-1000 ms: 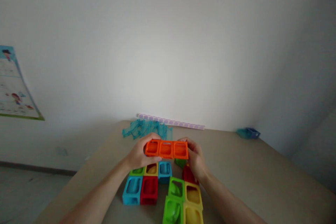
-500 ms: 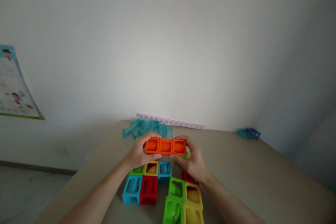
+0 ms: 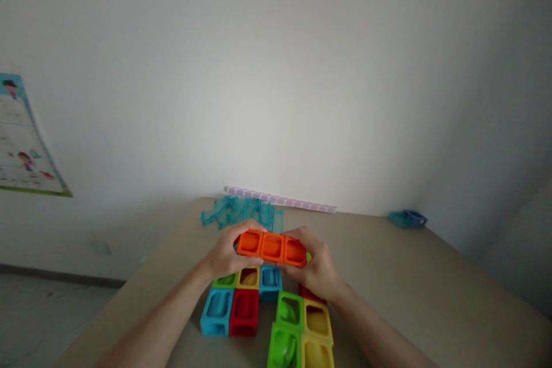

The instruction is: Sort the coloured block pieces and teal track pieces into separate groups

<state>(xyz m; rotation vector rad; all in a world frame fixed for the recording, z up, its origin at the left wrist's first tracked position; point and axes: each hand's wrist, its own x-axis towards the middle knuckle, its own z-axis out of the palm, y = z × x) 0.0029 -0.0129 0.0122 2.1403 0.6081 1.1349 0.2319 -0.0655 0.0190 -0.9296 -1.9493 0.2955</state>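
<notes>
A row of three joined orange toy blocks [image 3: 272, 247], each with a hollow face, is held up over the table between my two hands. My left hand [image 3: 228, 250] is closed on its left end, fingers above and thumb below. The right end is gripped the same way by my right hand [image 3: 317, 261]. Below and in front sit a blue block [image 3: 217, 307], a red block [image 3: 244, 310], and smaller-looking green, yellow and blue ones behind them. Nearer me on the right are green blocks [image 3: 284, 345] and yellow blocks [image 3: 318, 322], with a red one partly hidden by my right wrist.
Translucent teal plastic pieces [image 3: 237, 210] lie at the table's back left. A purple-patterned strip [image 3: 280, 199] runs along the wall. A dark blue and teal piece [image 3: 407, 219] sits at the far right edge. A poster [image 3: 30, 138] hangs on the left wall.
The orange row has tilted: its right end is lower and its front faces turn upward more. My right hand has dropped slightly with it. The blocks on the table stay put.
</notes>
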